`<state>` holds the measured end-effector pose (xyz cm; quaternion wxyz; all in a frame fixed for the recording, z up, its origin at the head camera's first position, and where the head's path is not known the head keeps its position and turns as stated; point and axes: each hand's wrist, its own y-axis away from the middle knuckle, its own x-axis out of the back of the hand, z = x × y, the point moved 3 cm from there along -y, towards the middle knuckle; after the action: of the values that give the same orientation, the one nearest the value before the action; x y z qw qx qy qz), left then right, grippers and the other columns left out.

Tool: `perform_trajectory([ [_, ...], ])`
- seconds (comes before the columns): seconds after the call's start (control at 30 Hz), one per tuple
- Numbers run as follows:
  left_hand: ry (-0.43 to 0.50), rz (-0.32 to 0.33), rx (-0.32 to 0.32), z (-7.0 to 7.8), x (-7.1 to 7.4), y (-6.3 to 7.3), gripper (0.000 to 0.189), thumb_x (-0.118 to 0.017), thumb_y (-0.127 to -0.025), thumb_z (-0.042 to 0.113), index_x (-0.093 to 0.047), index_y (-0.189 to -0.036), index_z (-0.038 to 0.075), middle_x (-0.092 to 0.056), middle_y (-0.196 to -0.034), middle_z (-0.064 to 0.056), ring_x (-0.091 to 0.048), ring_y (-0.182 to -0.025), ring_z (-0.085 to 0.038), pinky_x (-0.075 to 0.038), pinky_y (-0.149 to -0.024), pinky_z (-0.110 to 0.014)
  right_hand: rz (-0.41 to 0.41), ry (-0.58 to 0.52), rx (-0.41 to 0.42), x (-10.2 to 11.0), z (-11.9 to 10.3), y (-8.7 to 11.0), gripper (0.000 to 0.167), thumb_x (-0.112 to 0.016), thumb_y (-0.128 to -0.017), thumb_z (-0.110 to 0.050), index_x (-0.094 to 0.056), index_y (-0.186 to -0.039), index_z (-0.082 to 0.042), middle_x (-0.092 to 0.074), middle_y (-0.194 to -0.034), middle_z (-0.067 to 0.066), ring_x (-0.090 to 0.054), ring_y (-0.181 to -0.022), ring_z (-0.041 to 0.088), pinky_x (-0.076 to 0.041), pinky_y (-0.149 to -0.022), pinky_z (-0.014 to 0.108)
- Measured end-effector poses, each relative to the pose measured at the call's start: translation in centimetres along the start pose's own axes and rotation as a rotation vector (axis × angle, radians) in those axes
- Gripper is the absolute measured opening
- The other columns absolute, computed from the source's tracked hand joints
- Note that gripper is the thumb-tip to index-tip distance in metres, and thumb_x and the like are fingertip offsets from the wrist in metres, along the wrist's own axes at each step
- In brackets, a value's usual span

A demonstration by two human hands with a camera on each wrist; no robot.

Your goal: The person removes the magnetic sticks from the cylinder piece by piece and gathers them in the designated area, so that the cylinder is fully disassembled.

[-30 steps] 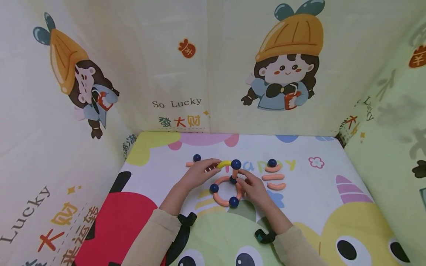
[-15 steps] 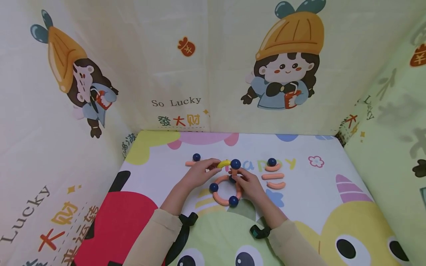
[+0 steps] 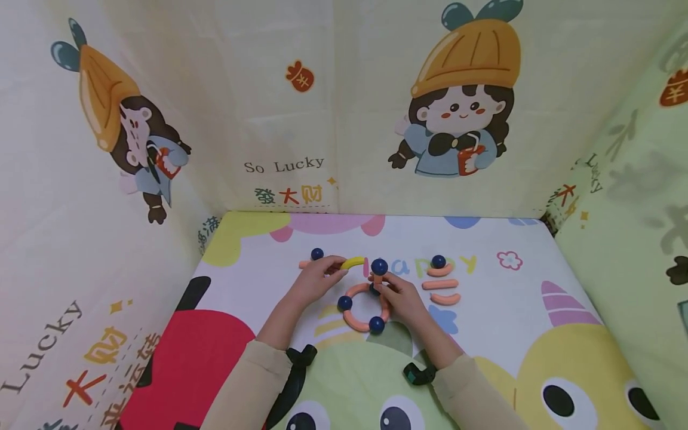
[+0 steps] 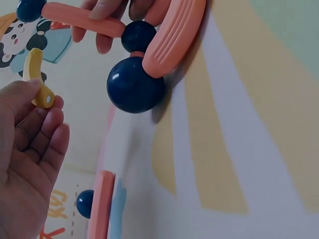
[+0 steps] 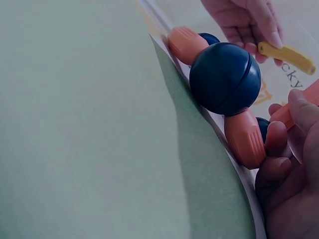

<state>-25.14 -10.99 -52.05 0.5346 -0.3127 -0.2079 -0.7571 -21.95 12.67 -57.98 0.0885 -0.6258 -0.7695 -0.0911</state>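
Observation:
Between thumb and fingertips my left hand (image 3: 317, 280) pinches a curved yellow rod (image 3: 353, 263), held in the air left of the upright post. My right hand (image 3: 400, 297) grips a straight orange rod (image 4: 82, 20), which stands up from a ring on the table. A dark blue ball (image 3: 379, 266) tops this rod, and another blue ball (image 4: 139, 36) joins its foot to the ring. Curved orange rods (image 3: 356, 323) and blue balls (image 3: 377, 325) make up the ring. The yellow rod's free end is apart from the top ball.
Right of the ring lie a loose blue ball (image 3: 438, 261), a straight orange rod (image 3: 441, 285) and curved orange rods (image 3: 445, 299). Behind my left hand are another blue ball (image 3: 317, 254) and an orange rod (image 3: 304, 264). A printed cloth wall (image 3: 365, 119) rises behind the table.
The yellow rod was at the top ball; my left hand has drawn it left, leaving a gap. My right hand shifted slightly left and keeps its grip on the upright orange rod.

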Motion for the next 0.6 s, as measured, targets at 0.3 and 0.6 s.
perform_trajectory([
  [0.3,-0.02,0.038,0.042,-1.7,0.5,0.6,0.037,-0.066,-0.094,0.04,-0.065,-0.128,0.025,-0.068,-0.113,0.006,-0.062,-0.098,-0.012,-0.054,-0.092,-0.035,0.014,0.073,-0.011,0.2,0.6,0.0,0.033,-0.061,-0.092,-0.057,-0.068,-0.116,-0.036,-0.061,-0.063,0.007,-0.056,-0.061,0.02,-0.045,-0.057,0.028],
  [0.6,0.064,0.095,0.161,-4.6,1.3,1.6,0.026,-0.07,-0.093,0.03,-0.064,-0.118,0.028,-0.067,-0.105,0.007,-0.061,-0.094,-0.013,-0.054,-0.087,-0.034,0.043,0.147,0.025,0.2,0.4,-0.1,0.014,-0.068,-0.093,-0.04,-0.067,-0.105,-0.033,-0.065,-0.077,0.001,-0.051,-0.062,0.018,-0.04,-0.057,0.026],
])
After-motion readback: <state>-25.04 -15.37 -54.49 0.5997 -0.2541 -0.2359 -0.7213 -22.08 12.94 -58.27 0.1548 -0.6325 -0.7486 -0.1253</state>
